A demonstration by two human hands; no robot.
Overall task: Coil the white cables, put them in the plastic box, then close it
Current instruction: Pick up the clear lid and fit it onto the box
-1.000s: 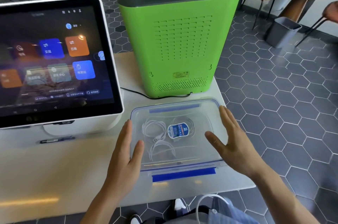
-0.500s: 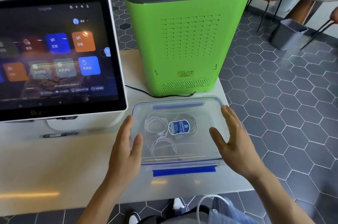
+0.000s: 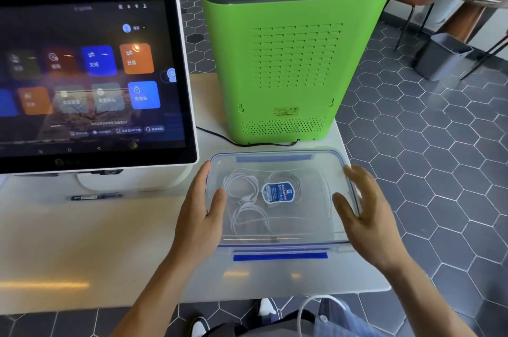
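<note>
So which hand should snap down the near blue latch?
Probably the right hand: it lies on the lid's right edge, open, nearer the near blue latch. The left hand steadies the left edge.

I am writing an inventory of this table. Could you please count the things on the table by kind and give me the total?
Touchscreen terminal: 1
Green machine: 1
Plastic box, lid on: 1
White cable coils inside the box: 3, as far as the lid lets me see
Pen: 1
Total: 7
</note>
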